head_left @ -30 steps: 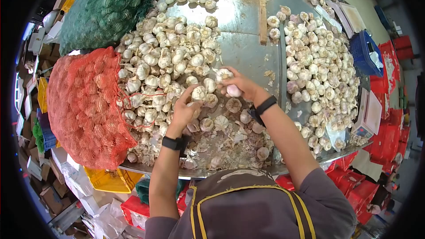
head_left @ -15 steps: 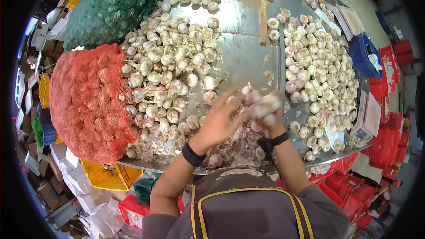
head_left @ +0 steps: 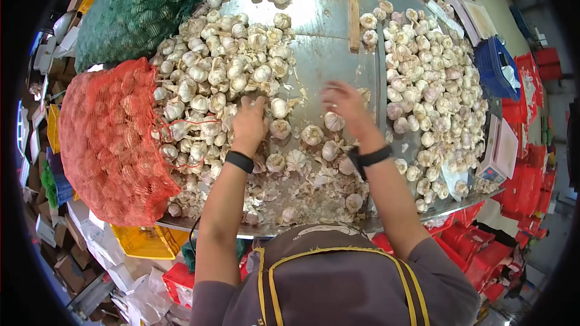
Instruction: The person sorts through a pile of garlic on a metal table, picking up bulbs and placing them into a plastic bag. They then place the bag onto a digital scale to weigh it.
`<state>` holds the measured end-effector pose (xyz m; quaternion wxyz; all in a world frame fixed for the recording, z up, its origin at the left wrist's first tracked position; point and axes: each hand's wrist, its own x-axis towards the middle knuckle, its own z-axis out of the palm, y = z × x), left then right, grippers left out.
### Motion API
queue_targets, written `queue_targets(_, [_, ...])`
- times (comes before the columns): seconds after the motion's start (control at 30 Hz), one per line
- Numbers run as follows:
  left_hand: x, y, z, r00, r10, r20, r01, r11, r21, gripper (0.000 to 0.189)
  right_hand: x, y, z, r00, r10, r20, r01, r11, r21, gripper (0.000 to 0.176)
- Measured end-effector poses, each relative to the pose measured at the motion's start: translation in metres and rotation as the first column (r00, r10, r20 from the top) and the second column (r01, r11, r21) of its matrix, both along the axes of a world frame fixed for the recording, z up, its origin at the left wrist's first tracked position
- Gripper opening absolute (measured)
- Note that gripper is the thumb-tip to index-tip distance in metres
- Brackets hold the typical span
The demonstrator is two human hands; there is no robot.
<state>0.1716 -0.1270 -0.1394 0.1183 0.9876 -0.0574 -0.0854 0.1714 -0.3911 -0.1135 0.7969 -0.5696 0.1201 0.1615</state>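
My left hand (head_left: 251,122) reaches into the right edge of the big garlic pile (head_left: 208,69); its fingertips are among the bulbs, and what they grip, if anything, is hidden. My right hand (head_left: 347,105), blurred by motion, is over the metal table (head_left: 326,63), just above a garlic bulb (head_left: 333,121), with its fingers apart and nothing visible in it. Between and below my hands lie several loose bulbs, one of them a whitish bulb (head_left: 312,135), with papery skins (head_left: 272,196) scattered near the table's front edge.
A red net sack (head_left: 112,139) and a green net sack (head_left: 139,15) of garlic stand at the left. Past a metal divider (head_left: 381,84) and a wooden strip (head_left: 354,15) lies another garlic pile (head_left: 435,84). A blue basket (head_left: 496,66) is at the right.
My hands have moved apart. The left went up and left to the pile; the right moved up and no longer holds the garlic bulbs. More loose bulbs show between them.
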Motion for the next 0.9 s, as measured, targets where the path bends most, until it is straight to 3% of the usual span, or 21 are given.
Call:
queue_targets(0.07, [-0.007,0.005,0.011,0.994,0.111,-0.024,-0.113,0.965,-0.235,0.032,0.011,0.049,-0.013,0.904,0.375,0.208,-0.218,0.820,-0.530,0.039])
queue_targets(0.1, [-0.010,0.008,0.017,0.994,0.104,-0.023,-0.106,0.967,-0.231,0.032,0.015,0.068,-0.024,0.794,0.516,0.322,-0.151,0.680,-0.718,0.041])
queue_targets(0.13, [-0.014,0.013,0.023,0.940,0.200,-0.277,-0.333,0.715,-0.615,0.028,0.018,0.080,-0.035,0.648,0.663,0.375,-0.032,0.516,-0.856,0.043])
queue_targets(0.17, [-0.019,0.020,0.026,0.833,0.158,-0.530,-0.552,0.283,-0.784,0.025,0.023,0.086,-0.041,0.649,0.661,0.376,-0.031,0.517,-0.855,0.043])
queue_targets(0.2, [-0.024,0.030,0.023,0.745,0.019,-0.667,-0.667,-0.010,-0.745,0.020,0.029,0.091,-0.046,0.602,0.770,0.212,-0.165,0.380,-0.910,0.043])
queue_targets(0.23, [-0.030,0.032,0.016,0.742,0.025,-0.669,-0.669,-0.016,-0.743,0.020,0.030,0.096,-0.046,0.524,0.851,0.038,-0.289,0.220,-0.932,0.043])
queue_targets(0.3, [-0.042,0.036,0.002,0.853,0.090,-0.513,-0.511,0.340,-0.789,0.024,0.027,0.091,-0.044,0.589,0.804,0.081,-0.287,0.303,-0.909,0.040])
queue_targets(0.33, [-0.046,0.024,0.015,0.795,0.102,-0.597,-0.556,0.516,-0.652,0.037,0.025,0.086,-0.040,0.660,0.742,0.120,-0.275,0.387,-0.880,0.036])
queue_targets(0.37, [-0.050,0.013,0.024,0.793,0.112,-0.598,-0.564,0.505,-0.653,0.037,0.023,0.080,-0.034,0.649,0.752,0.116,-0.282,0.379,-0.882,0.036])
queue_targets(0.43, [-0.054,-0.004,0.034,0.968,0.072,-0.242,-0.126,0.968,-0.215,0.052,0.016,0.060,-0.017,0.914,0.395,0.093,-0.335,0.864,-0.376,0.025])
queue_targets(0.47, [-0.053,-0.007,0.018,0.973,0.014,-0.229,-0.056,0.983,-0.177,0.060,0.011,0.047,-0.009,0.910,0.403,0.094,-0.340,0.858,-0.384,0.025])
queue_targets(0.5, [-0.052,-0.008,0.003,0.974,0.017,-0.225,-0.060,0.981,-0.183,0.060,0.004,0.034,-0.001,0.954,0.298,-0.026,-0.297,0.954,0.041,0.024])
queue_targets(0.53, [-0.049,-0.011,0.000,0.978,-0.005,-0.208,-0.033,0.983,-0.181,0.057,-0.004,0.022,0.005,0.953,0.240,-0.183,-0.138,0.885,0.444,0.026])
queue_targets(0.6, [-0.047,-0.015,-0.009,0.981,-0.041,-0.187,0.008,0.985,-0.175,0.055,-0.027,0.004,0.006,0.962,0.218,-0.166,-0.102,0.848,0.520,0.031])
queue_targets(0.67, [-0.044,-0.012,-0.016,0.987,0.063,-0.147,-0.122,0.893,-0.433,0.048,-0.049,-0.010,-0.011,0.972,0.179,-0.150,-0.055,0.801,0.597,0.037])
queue_targets(0.7, [-0.043,-0.011,-0.017,0.988,0.045,-0.147,-0.105,0.897,-0.429,0.048,-0.061,-0.014,-0.030,0.952,0.271,-0.140,-0.112,0.738,0.666,0.038])
queue_targets(0.73, [-0.043,-0.011,-0.016,0.919,0.038,-0.393,-0.330,0.621,-0.711,0.044,-0.074,-0.017,-0.041,0.925,0.360,-0.120,-0.164,0.664,0.729,0.041])
queue_targets(0.77, [-0.041,-0.011,-0.007,0.801,-0.074,-0.594,-0.564,0.242,-0.790,0.040,-0.085,-0.008,-0.026,0.931,0.346,-0.116,-0.155,0.663,0.732,0.041])
queue_targets(0.8, [-0.046,-0.006,0.005,0.725,-0.223,-0.652,-0.662,0.036,-0.748,0.040,-0.095,0.004,-0.011,0.897,0.414,-0.153,-0.184,0.666,0.723,0.043])
queue_targets(0.83, [-0.051,-0.010,0.028,0.724,-0.231,-0.650,-0.659,0.048,-0.751,0.040,-0.104,0.018,0.001,0.856,0.480,-0.192,-0.214,0.668,0.713,0.046])
queue_targets(0.9, [-0.064,-0.026,0.063,0.781,-0.421,-0.462,-0.599,-0.298,-0.743,0.039,-0.116,0.035,0.002,0.849,0.501,-0.165,-0.197,0.592,0.781,0.050])
